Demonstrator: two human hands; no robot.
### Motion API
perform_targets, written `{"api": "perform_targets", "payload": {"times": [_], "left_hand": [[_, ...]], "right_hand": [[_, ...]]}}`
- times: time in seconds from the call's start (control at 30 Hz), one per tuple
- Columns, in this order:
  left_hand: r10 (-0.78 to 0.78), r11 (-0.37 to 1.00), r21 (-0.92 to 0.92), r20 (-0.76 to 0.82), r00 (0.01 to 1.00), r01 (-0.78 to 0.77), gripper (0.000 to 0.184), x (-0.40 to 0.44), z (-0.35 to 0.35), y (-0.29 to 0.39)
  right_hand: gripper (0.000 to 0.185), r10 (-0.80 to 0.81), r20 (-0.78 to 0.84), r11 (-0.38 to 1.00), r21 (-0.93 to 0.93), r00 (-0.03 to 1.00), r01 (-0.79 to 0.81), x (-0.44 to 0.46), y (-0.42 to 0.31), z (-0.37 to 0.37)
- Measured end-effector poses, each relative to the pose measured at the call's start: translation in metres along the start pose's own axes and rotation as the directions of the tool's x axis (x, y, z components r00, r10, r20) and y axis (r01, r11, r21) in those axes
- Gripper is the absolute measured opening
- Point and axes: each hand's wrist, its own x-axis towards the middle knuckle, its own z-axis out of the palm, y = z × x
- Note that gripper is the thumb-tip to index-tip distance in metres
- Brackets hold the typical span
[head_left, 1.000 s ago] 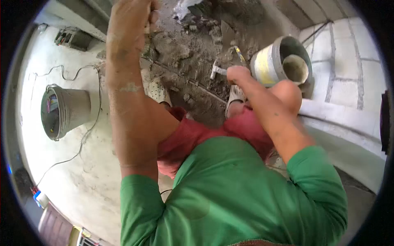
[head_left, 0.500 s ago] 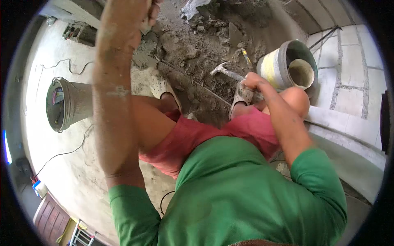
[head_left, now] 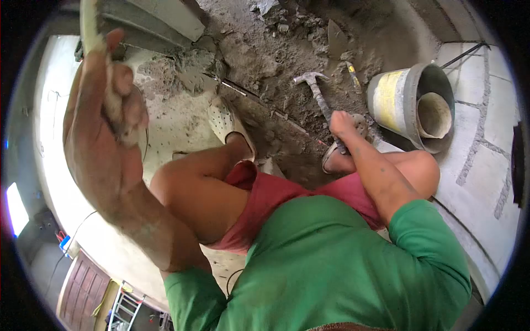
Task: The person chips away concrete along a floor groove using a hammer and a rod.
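Note:
My right hand (head_left: pixel 343 126) is closed round the handle of a claw hammer (head_left: pixel 319 92), over my right foot. The hammer's head points away from me, above the loose dirt (head_left: pixel 276 71). On the left, close to the camera, my raised left hand (head_left: pixel 107 110) has its fingers curled round a pale, elongated thing (head_left: pixel 88 22). It sticks out past the top of the hand and is blurred, so its kind is unclear. Beyond the hammer, a pointed trowel blade (head_left: pixel 335 41) lies in the dirt, with a yellow-and-dark handle (head_left: pixel 353 76) near it.
A grey-and-yellow bucket (head_left: pixel 391 102) with a smaller container (head_left: pixel 433 116) inside lies tilted at the right, beside a block wall (head_left: pixel 469 121). A thin metal bar (head_left: pixel 259 102) runs across the ground by my clogs (head_left: pixel 223 118). A ladder (head_left: pixel 124 309) stands lower left.
My left hand has swung left and nearer to the camera with the pale thing. The hammer in my right hand has turned, so more handle shows. The left-hand bucket is no longer visible.

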Motion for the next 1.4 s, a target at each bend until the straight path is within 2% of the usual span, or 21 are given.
{"api": "perform_targets", "payload": {"times": [0.03, 0.17, 0.33, 0.5, 0.57, 0.67, 0.73, 0.77, 0.83, 0.9, 0.93, 0.97, 1.0, 1.07, 1.1, 1.17, 1.23, 1.27, 1.3, 1.37, 1.4], "left_hand": [[-0.002, 0.999, 0.04, 0.0, 1.0, 0.002, 0.043, 0.002, -0.001, 0.0], [-0.036, 0.999, 0.016, 0.03, 0.999, 0.036, 0.05, 0.009, -0.002, -0.008], [-0.051, 0.995, 0.08, -0.154, 0.987, 0.064, 0.047, 0.015, 0.008, -0.014], [-0.084, 0.987, 0.127, -0.127, 0.988, 0.101, 0.052, 0.019, 0.002, -0.016], [-0.072, 0.989, 0.121, -0.133, 0.988, 0.089, 0.053, 0.02, 0.002, -0.015], [-0.095, 0.976, 0.174, -0.191, 0.977, 0.129, 0.049, 0.015, 0.004, -0.009], [-0.007, 0.836, 0.532, -0.234, 0.972, 0.134, 0.047, 0.014, 0.007, -0.007], [0.022, 0.84, 0.536, -0.19, 0.982, 0.085, 0.042, 0.012, 0.004, -0.007], [-0.003, 0.892, 0.446, -0.159, 0.987, 0.074, 0.037, 0.012, 0.005, -0.005], [-0.022, 0.871, 0.481, -0.156, 0.987, 0.096, 0.034, 0.013, 0.007, 0.001], [-0.086, 0.832, 0.53, -0.165, 0.983, 0.162, 0.03, 0.013, 0.008, 0.0], [-0.052, 0.761, 0.637, -0.135, 0.989, 0.127, 0.029, 0.015, 0.003, -0.007], [-0.065, 0.757, 0.642, -0.115, 0.991, 0.124, 0.031, 0.017, 0.0, -0.015], [-0.081, 0.76, 0.638, -0.094, 0.992, 0.122, 0.034, 0.02, 0.0, -0.025], [-0.129, 0.729, 0.667, -0.087, 0.988, 0.154, 0.034, 0.021, 0.003, -0.024], [-0.176, 0.69, 0.702, -0.074, 0.982, 0.177, 0.035, 0.028, 0.004, -0.026], [-0.23, 0.644, 0.746, -0.023, 0.973, 0.17, 0.04, 0.039, 0.004, -0.043], [-0.239, 0.595, 0.792, 0.014, 0.971, 0.135, 0.04, 0.048, 0.005, -0.052], [-0.171, 0.552, 0.834, 0.123, 0.978, -0.008, 0.04, 0.062, 0.001, -0.076], [-0.168, 0.457, 0.882, 0.212, 0.963, -0.114, 0.038, 0.077, 0.014, -0.101], [-0.223, 0.412, 0.907, 0.189, 0.957, -0.083, 0.038, 0.079, 0.031, -0.105]], "right_hand": [[0.019, -0.041, -0.243, 0.998, 0.04, 0.969, 0.052, 0.008, -0.016, -0.006], [0.031, -0.524, -0.35, 0.825, 0.021, 0.777, 0.565, 0.041, -0.117, -0.037], [0.043, -0.802, -0.142, 0.598, -0.219, 0.581, 0.771, 0.077, -0.195, -0.012], [0.044, -0.757, -0.115, 0.651, -0.218, 0.643, 0.727, 0.091, -0.17, 0.017], [0.046, -0.589, 0.134, 0.791, -0.107, 0.797, 0.603, 0.083, -0.153, 0.006], [0.051, -0.538, 0.135, 0.833, -0.068, 0.832, 0.55, 0.078, -0.115, 0.018], [0.049, -0.493, -0.02, 0.862, -0.147, 0.87, 0.485, 0.077, -0.089, 0.04], [0.047, -0.381, 0.001, 0.916, -0.134, 0.925, 0.377, 0.064, -0.09, 0.018], [0.033, -0.245, 0.507, 0.953, -0.032, 0.826, 0.302, 0.087, -0.085, -0.017], [0.033, -0.292, 0.362, 0.915, -0.163, 0.885, 0.368, 0.097, -0.098, -0.077], [0.035, -0.351, 0.064, 0.926, 0.171, 0.934, 0.336, 0.1, -0.099, -0.12], [0.038, -0.378, -0.273, 0.723, 0.51, 0.885, 0.466, 0.102, -0.101, -0.163], [0.041, -0.364, -0.55, 0.461, 0.594, 0.752, 0.659, 0.104, -0.102, -0.206], [0.034, -0.151, -0.743, -0.254, 0.666, 0.651, 0.701, 0.078, -0.111, -0.313], [0.029, 0.047, -0.809, -0.234, 0.561, 0.586, 0.794, 0.073, -0.107, -0.34], [0.022, 0.039, -0.838, 0.019, 0.545, 0.544, 0.838, 0.049, -0.096, -0.348], [0.031, -0.162, -0.625, 0.468, 0.633, 0.764, 0.617, 0.088, -0.06, -0.297], [0.039, -0.074, -0.643, 0.584, 0.592, 0.762, 0.556, 0.07, -0.062, -0.253], [0.045, -0.238, -0.64, 0.83, 0.257, 0.731, 0.495, 0.096, -0.035, -0.19], [0.057, -0.135, -0.131, 0.961, 0.226, 0.982, 0.162, 0.084, -0.011, -0.088], [0.066, -0.142, 0.204, 0.984, 0.135, 0.969, 0.115, 0.074, 0.0, -0.05]]}}
